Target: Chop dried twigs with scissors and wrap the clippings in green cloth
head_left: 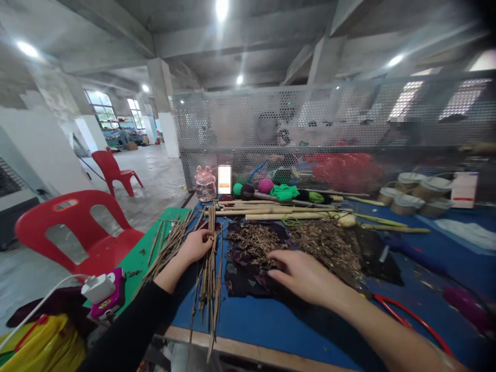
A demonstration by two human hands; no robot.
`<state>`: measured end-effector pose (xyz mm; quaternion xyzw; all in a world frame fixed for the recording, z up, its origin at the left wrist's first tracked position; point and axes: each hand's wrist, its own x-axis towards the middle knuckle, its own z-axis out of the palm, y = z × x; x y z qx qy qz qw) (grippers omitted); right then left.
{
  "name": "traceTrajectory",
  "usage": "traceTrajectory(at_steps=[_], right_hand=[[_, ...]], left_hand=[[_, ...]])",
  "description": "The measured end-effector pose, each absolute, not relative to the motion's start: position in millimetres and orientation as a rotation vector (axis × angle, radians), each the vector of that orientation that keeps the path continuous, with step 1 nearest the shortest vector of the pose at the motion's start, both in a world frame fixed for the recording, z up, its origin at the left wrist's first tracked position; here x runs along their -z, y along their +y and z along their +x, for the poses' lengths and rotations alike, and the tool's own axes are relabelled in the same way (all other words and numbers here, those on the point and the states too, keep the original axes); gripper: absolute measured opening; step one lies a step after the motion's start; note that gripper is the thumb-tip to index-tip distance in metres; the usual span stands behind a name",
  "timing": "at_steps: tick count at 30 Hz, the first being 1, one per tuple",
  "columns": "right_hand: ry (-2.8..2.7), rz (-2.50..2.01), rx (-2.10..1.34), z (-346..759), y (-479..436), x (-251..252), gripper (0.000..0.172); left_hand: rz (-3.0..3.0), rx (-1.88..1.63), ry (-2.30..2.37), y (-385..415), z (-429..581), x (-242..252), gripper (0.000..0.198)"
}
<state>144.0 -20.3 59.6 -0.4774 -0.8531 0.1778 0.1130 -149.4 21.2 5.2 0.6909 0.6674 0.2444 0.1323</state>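
Note:
My left hand (196,245) has its fingers curled at the upper part of a bundle of thin dry stalks (208,276), which lies lengthwise toward the table's front edge. Beside it, on the left, a looser heap of similar stalks (170,243) lies across a green surface. My right hand (300,273) hovers at the edge of a pile of short brown plant pieces (256,240) on a dark cloth (242,281). Its thumb and forefinger are apart, and I see nothing between them. A second pile of brown bits (327,245) lies to the right.
Longer pale canes (271,211) lie across the back of the blue table (267,325), before balls of yarn (265,185) and a mesh screen (248,119). Red-handled cutters (411,315) lie right, lidded tubs (411,181) behind. Left are a purple power strip (110,297) and red chair (89,227).

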Motion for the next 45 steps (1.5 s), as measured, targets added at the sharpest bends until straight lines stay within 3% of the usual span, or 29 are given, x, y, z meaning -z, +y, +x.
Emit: traceTrajectory(at_steps=[3, 9, 15, 21, 28, 30, 33, 35, 45], right_hand=[[-2.430, -1.187, -0.877, 71.3, 10.3, -48.4, 0.025], [-2.059, -1.307, -1.120, -26.6, 52.8, -10.4, 0.042], [-1.701, -1.359, -1.457, -45.7, 57.5, 5.1, 0.051], [-1.467, -1.292, -1.669, -44.5, 53.4, 7.5, 0.041], [-1.363, -1.136, -1.632, -46.2, 50.6, 1.3, 0.073], [-1.339, -1.123, -1.752, -50.4, 49.2, 0.6, 0.065], [-1.280, -1.093, -1.953, -58.1, 44.4, 0.4, 0.030], [-1.213, -1.062, -1.997, -61.4, 40.8, -0.5, 0.017], [-1.040, -0.687, -1.994, -55.6, 31.3, -3.8, 0.037]], left_hand=[[1.987, -0.759, 1.905, 21.3, -152.3, -2.7, 0.022], [1.903, -0.858, 1.882, 21.8, -163.0, -1.0, 0.018], [1.679, -1.035, 1.839, 28.1, -176.6, 13.0, 0.027], [1.665, -1.130, 1.869, 32.0, -175.0, 5.6, 0.029], [1.879, -0.973, 1.857, 28.0, -181.2, -15.8, 0.023], [1.880, -0.950, 1.805, 26.1, -182.1, -18.9, 0.024], [1.851, -0.972, 1.751, 23.8, -181.8, -20.4, 0.024], [1.842, -0.998, 1.744, 23.4, -182.5, -19.2, 0.023], [2.065, -1.054, 1.861, 20.1, -182.2, -17.2, 0.017]])
